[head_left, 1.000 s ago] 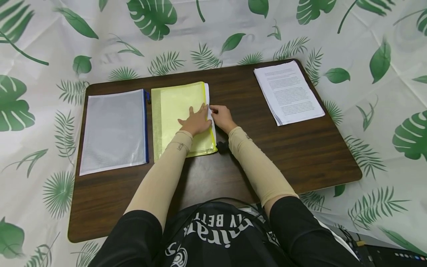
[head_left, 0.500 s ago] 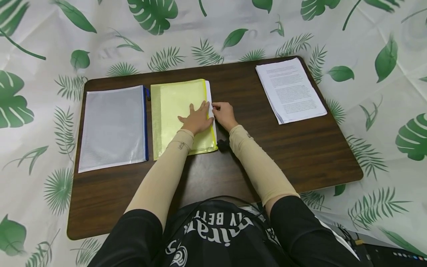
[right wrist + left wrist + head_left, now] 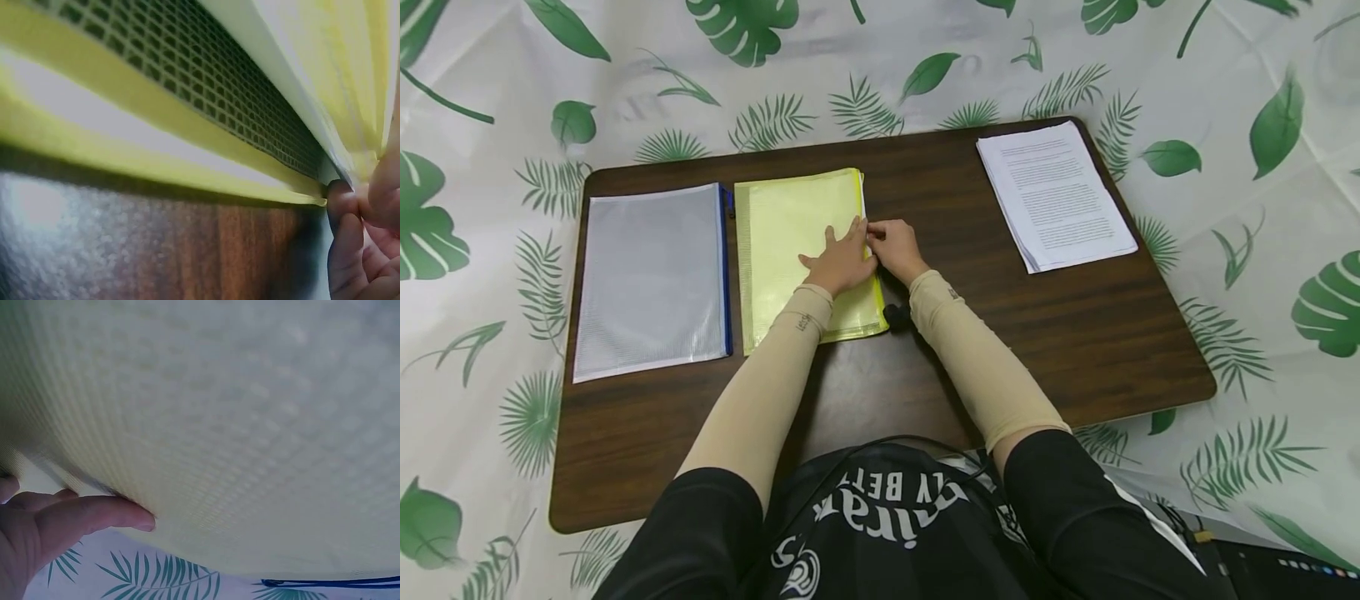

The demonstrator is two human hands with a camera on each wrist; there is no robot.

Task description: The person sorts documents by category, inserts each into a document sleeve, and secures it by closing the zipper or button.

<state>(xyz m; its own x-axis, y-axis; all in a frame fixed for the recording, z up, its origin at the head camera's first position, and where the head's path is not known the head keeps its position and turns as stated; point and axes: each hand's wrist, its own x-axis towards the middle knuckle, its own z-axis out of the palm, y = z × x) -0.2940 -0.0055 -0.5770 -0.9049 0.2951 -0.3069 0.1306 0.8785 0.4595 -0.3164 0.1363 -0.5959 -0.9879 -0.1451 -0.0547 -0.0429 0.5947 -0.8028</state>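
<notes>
A yellow zip pouch of mesh plastic lies on the table. My left hand rests on it with fingers spread, close to its open right edge. White papers sit between the pouch's two layers, seen edge-on in the right wrist view. Only a thin white strip shows past the pouch's edge in the head view. My right hand is at that edge, fingers curled, pinching the papers' edge between thumb and finger. In the left wrist view the left thumb lies against the pouch's ribbed plastic.
A clear pouch with a blue zip edge lies flat at the left. Printed sheets lie stacked at the far right of the brown wooden table. A small black object is beside the pouch's lower right corner.
The papers have slid left into the yellow pouch, so less white shows past its edge. My right hand has moved slightly left with them; the left hand stays on the pouch.
</notes>
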